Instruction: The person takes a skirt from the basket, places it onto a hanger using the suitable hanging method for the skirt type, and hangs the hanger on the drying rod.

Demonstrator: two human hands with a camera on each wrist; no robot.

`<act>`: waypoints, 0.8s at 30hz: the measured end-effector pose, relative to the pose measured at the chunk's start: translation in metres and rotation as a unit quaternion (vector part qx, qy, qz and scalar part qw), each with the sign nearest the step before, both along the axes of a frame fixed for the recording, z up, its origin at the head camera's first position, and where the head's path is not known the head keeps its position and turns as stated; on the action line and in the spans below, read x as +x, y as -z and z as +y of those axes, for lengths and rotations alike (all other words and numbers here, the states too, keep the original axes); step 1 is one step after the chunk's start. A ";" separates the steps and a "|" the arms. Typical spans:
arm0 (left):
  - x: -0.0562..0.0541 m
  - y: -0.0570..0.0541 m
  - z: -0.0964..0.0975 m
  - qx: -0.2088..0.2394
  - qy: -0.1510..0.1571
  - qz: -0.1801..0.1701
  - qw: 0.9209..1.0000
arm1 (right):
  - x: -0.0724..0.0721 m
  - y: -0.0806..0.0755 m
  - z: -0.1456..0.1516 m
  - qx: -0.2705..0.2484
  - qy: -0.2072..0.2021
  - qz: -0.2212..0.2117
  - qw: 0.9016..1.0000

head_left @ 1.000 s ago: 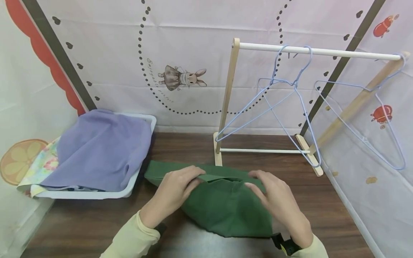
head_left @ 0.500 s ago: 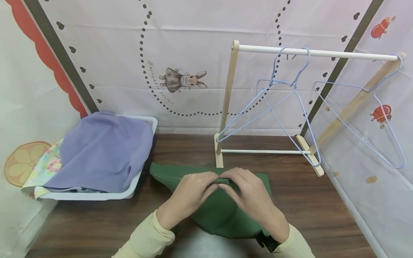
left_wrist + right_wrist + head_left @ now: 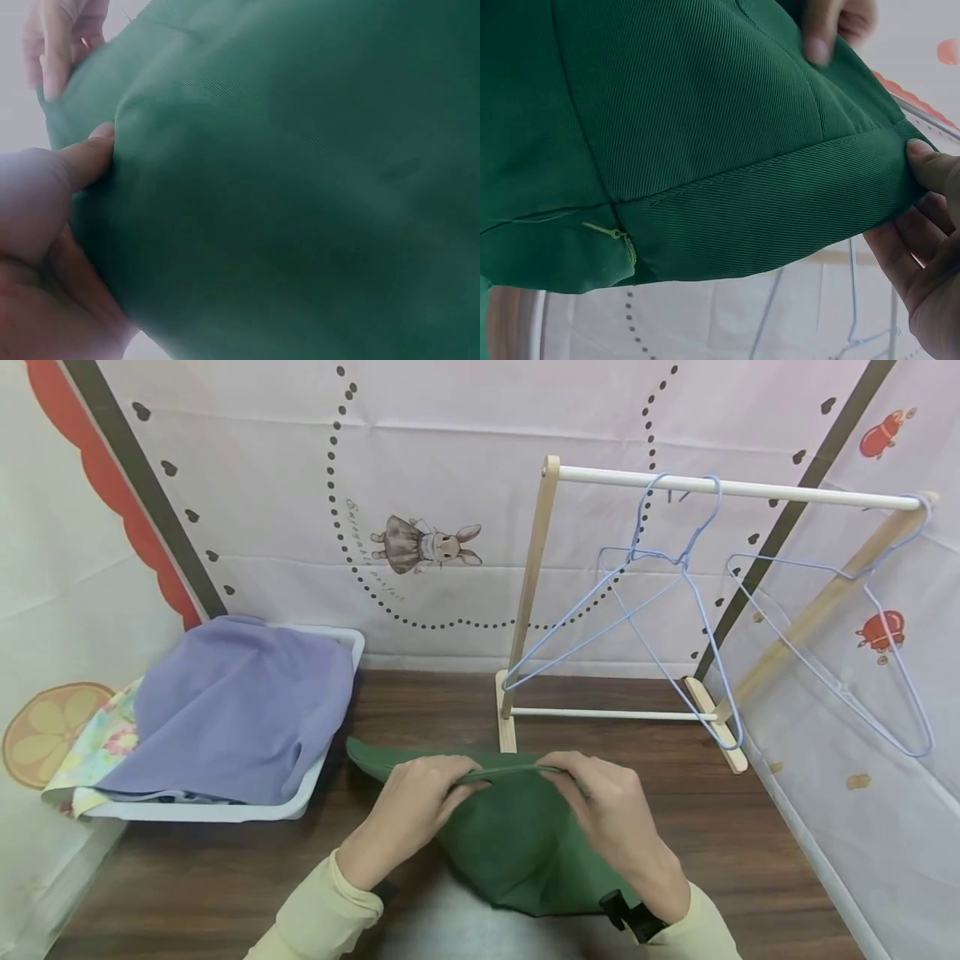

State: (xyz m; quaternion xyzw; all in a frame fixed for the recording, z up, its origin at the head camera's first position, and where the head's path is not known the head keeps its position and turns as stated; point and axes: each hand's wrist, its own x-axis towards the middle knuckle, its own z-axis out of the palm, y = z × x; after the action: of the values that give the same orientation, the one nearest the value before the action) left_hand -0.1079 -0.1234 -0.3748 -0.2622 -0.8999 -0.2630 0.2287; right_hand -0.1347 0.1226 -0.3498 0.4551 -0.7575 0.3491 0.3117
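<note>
Green cloth [image 3: 517, 852] is lying in front of the rack [image 3: 787, 492], person's side, near its left foot. Left hand [image 3: 420, 793] is pinching the edge nearest the rack, thumb on one face; right hand [image 3: 615, 802] is pinching that edge further right. Both are gripping fabric, with a short stretch of edge running between them.

Risks, judging only: between the hands the edge is looking layered, so one layer could be slipping out of a pinch, leaving the band crooked. Right thumb is pressing close to the band's end; a hard tug could be pulling that corner loose. Zipper [image 3: 622, 236] is sitting by a seam, pull sticking out, possibly catching on fabric. Lower part is folding loosely, so uneven pulling could be twisting it. Anything raised toward the rack could be snagging on the hangers [image 3: 686, 560] dangling from its bar.

Direction: held edge is facing the rack, running roughly parallel to its bar. Body is spreading away from the rack, toward the person. One flap is tapering to a tip left of the rack, pointing at the tray [image 3: 202, 812]. Long axis is apparently slanting from that tip toward the right wrist, away from the rack; hands are hiding parts, so not certain.
</note>
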 end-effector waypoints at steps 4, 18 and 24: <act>-0.002 0.001 -0.015 -0.017 -0.034 0.008 0.999 | -0.001 -0.013 0.014 -0.026 0.029 0.015 0.999; 0.000 0.032 -0.099 0.009 -0.113 -0.023 0.993 | 0.004 -0.062 0.060 -0.143 0.074 0.029 0.987; 0.015 -0.003 -0.122 0.134 -0.133 0.014 0.982 | 0.000 -0.069 0.072 -0.193 0.075 0.020 0.978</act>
State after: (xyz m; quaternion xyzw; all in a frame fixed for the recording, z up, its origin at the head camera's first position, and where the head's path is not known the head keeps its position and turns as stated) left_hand -0.0931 -0.2456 -0.3720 -0.1111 -0.8802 -0.3444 0.3071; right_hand -0.1343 0.1950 -0.2810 0.3352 -0.7014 0.4554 0.4340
